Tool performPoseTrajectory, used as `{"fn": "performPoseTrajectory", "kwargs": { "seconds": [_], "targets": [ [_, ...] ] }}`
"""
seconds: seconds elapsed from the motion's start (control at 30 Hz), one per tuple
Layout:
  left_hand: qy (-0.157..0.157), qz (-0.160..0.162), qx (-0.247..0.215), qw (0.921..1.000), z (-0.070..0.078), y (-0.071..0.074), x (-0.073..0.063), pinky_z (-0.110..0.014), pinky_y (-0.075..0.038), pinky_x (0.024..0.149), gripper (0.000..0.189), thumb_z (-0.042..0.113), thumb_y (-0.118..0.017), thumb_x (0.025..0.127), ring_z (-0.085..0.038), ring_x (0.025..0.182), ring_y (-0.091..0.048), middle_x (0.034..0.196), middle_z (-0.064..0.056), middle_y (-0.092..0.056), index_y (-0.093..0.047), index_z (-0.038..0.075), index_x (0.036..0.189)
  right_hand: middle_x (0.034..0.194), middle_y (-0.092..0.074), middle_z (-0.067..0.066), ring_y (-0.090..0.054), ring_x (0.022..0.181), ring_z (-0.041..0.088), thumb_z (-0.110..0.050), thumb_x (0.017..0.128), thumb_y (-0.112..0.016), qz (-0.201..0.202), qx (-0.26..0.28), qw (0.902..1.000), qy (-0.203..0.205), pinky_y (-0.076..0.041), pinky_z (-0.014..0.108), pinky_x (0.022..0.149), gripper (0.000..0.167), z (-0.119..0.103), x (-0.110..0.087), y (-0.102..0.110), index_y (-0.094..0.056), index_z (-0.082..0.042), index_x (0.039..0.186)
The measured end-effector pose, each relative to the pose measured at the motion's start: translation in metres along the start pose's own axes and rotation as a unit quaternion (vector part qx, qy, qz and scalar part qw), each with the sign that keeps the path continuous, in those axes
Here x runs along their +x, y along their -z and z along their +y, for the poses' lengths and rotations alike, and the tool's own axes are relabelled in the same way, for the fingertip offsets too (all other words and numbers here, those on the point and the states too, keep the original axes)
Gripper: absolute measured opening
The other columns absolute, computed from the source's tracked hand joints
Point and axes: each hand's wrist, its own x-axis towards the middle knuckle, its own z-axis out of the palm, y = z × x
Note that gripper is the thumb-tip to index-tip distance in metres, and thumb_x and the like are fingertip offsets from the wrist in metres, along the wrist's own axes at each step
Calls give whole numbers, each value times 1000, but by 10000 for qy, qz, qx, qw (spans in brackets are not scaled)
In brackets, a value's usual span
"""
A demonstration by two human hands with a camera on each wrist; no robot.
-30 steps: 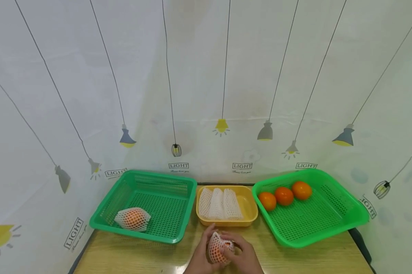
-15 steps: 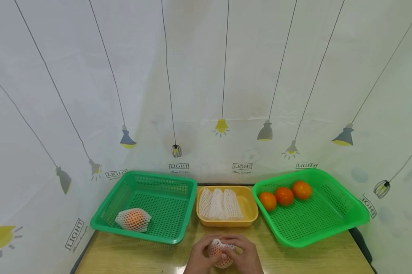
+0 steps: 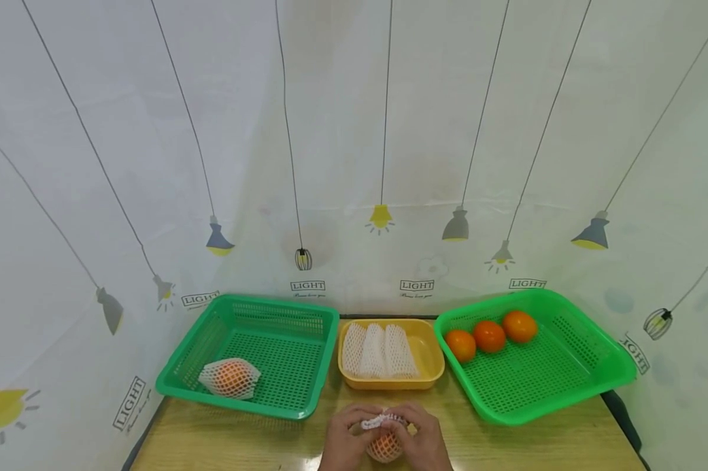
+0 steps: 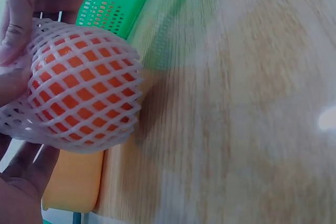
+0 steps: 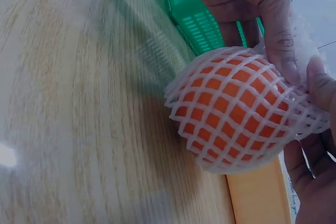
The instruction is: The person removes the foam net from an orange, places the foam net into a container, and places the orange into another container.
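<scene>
The orange fruit is shown more fully in the wrist views; its net is pinched by the left hand and right hand, fingers curled.

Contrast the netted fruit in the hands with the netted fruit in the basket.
Left hand and right hand grip the held fruit; the basket fruit lies untouched in the darker green basket. The held fruit's netting is bunched; the basket fruit's netting spreads loosely. Both are orange, in white netting.

The right hand has table room rightward, with yellow tray and bright-green basket blocking ahead.
</scene>
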Motion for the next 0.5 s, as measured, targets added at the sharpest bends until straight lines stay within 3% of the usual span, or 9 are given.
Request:
{"fn": "performPoseTrajectory", "kwargs": {
  "seconds": [0.07,0.17,0.33,0.43,0.5],
  "targets": [
    [-196,89,98,9997,-1,-1,1,-25,-57,91,18,30,-86,82,-8,101,-70,105,-1,-78,-84,17,95,90,-74,-10,-60,78,1,-16,85,-82,-8,-28,10000,29,-52,21,67,18,-1,0,1,-77,-31,94],
    [-276,40,139,9995,-3,1,1,-26,-57,92,17,29,-84,85,-10,102,-69,106,0,-78,-83,18,98,98,-75,-11,-62,88,4,-22,85,-83,-212,-105,9994,-246,-53,24,73,19,-3,0,4,-77,-30,102],
    [1,-374,-49,9993,-7,6,1,-24,-53,97,26,31,-80,89,-10,112,-66,120,-1,-73,-80,20,112,122,-71,-10,-59,112,11,-38,87,-82,-1072,-294,9899,-878,-52,30,89,39,2,0,14,-73,-30,123],
    [58,-668,-253,9974,-12,8,1,-22,-50,103,38,28,-81,88,-14,123,-62,133,-7,-67,-75,16,124,132,-68,-11,-58,121,12,-45,88,-79,-1371,-474,9865,-764,-52,34,98,42,9,0,17,-71,-33,127],
    [260,-994,-571,9931,-14,9,-1,-23,-52,101,50,24,-82,88,-18,123,-62,140,-11,-61,-67,14,135,133,-68,-11,-58,123,12,-45,87,-79,-1387,-454,9872,-648,-51,35,102,39,12,0,17,-73,-35,124]
  ]
}}
